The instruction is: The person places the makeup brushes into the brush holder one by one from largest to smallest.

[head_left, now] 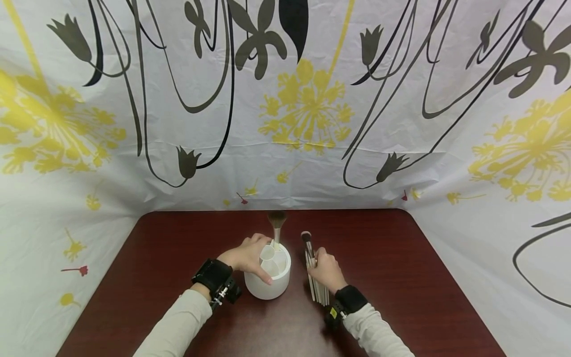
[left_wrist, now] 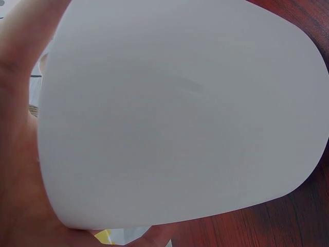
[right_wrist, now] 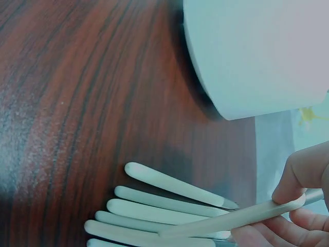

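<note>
Right hand [head_left: 327,271] on a brush [right_wrist: 226,223]; left hand [head_left: 245,257] on a white holder [head_left: 267,288].
Nearest: loose brushes [right_wrist: 149,213] side by side on the counter [head_left: 383,263]; right fingers pinch the brush, its handle slanting over them. Just left: holder upright, left fingers clamped around its wall, a fluffy brush [head_left: 277,219] standing at its far side. Beyond the counter: floral cloth [head_left: 321,173].

A narrow gap parts the brushes [right_wrist: 149,212] from the holder [head_left: 267,287], whose far side an upright brush [head_left: 277,219] blocks.
</note>
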The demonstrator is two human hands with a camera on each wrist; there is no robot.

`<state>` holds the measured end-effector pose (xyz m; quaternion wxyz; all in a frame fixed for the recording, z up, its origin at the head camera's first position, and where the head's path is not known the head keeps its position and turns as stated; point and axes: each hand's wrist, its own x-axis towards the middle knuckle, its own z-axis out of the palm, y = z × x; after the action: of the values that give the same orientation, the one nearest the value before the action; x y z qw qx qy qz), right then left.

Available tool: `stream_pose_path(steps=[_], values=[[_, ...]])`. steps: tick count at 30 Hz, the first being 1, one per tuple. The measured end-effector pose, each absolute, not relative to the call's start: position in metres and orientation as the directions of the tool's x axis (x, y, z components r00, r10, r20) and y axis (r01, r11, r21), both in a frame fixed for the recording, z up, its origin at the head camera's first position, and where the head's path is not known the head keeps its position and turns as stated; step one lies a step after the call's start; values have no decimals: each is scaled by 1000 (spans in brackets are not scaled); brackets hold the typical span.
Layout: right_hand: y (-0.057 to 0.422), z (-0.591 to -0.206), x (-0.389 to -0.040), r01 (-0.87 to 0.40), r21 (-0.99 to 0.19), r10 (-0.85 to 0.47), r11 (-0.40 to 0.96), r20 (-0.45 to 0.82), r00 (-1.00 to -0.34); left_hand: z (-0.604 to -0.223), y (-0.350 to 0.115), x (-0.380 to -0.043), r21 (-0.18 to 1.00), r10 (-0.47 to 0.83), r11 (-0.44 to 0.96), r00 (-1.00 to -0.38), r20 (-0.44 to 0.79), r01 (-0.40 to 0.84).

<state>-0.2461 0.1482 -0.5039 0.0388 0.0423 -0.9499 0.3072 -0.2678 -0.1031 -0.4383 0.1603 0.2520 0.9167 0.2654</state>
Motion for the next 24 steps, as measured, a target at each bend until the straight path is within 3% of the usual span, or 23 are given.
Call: stream_pose_path(steps=[24], values=[[153,-482,-243,-163,-607,-80,778,162,-983,-437,-103,-267,571,552,728,-818,-159,380]])
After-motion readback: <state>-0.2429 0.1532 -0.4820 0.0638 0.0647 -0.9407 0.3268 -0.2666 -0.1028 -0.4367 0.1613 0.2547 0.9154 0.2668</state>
